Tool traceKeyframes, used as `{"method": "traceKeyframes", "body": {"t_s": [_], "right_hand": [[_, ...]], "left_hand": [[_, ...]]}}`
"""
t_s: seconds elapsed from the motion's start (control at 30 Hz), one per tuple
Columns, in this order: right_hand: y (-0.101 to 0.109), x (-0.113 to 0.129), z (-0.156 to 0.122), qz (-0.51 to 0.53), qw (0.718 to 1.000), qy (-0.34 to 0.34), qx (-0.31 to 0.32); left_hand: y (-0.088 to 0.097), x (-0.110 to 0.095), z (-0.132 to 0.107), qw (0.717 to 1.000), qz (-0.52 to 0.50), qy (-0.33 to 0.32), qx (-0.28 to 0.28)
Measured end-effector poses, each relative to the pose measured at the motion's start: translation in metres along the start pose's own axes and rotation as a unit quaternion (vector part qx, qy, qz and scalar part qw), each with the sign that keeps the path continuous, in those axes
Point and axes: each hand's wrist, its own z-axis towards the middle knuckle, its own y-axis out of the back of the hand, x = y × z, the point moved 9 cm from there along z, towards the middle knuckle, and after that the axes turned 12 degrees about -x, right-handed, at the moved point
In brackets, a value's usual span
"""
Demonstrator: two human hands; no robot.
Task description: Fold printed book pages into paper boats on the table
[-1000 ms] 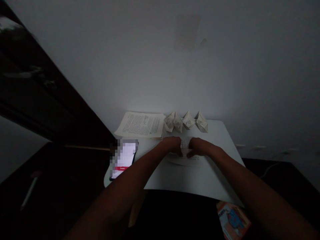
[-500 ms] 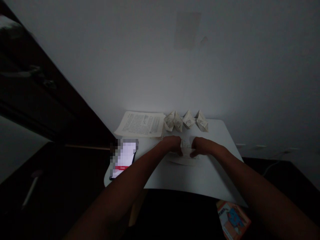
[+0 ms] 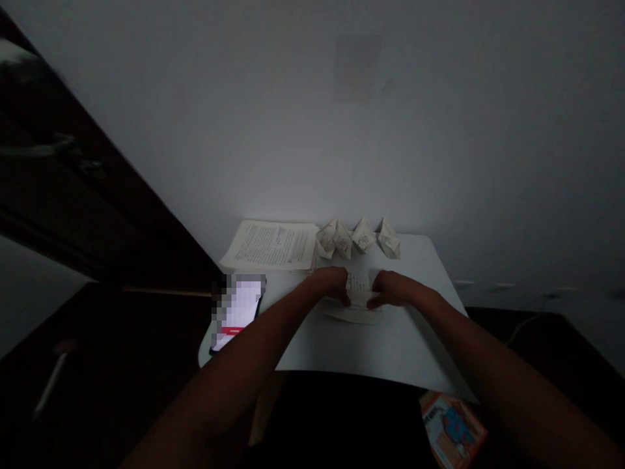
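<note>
A printed sheet of paper (image 3: 359, 283) lies partly folded on the white table, its near edge (image 3: 352, 317) curving slightly up off the surface. My left hand (image 3: 334, 284) grips the sheet's left side, fingers curled and thumb toward me. On the right side my right hand (image 3: 392, 288) has the same bent-finger hold. Between both hands some lines of print show; the fingertips and the outer parts of the sheet are hidden. Beyond my hands stand several folded paper shapes (image 3: 363, 236) with pointed tops, in a row near the wall.
A stack of printed pages (image 3: 273, 246) lies at the back left of the white table (image 3: 332, 355). Nearer on the left is a phone (image 3: 239, 312) with its screen lit. Below the table's front right edge sits a colourful printed box or book (image 3: 453, 430).
The whole view has shifted slightly. My hands keep their hold on the paper, and a little more print shows between them.
</note>
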Motion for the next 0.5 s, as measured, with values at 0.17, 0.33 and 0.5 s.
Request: {"method": "traceKeyframes", "body": {"t_s": [0.17, 0.33, 0.5], "right_hand": [[0.001, 0.006, 0.003, 0.015, 1.000, -0.003, -0.017], [-0.002, 0.001, 0.006, 0.035, 0.999, -0.022, -0.024], [-0.002, -0.002, 0.005, 0.042, 0.998, -0.036, -0.024]], "left_hand": [[0.002, 0.007, -0.002, 1.000, 0.003, 0.005, -0.009], [0.003, 0.012, -0.003, 1.000, -0.002, 0.020, -0.008], [0.003, 0.013, -0.005, 0.999, -0.012, 0.030, -0.004]]}}
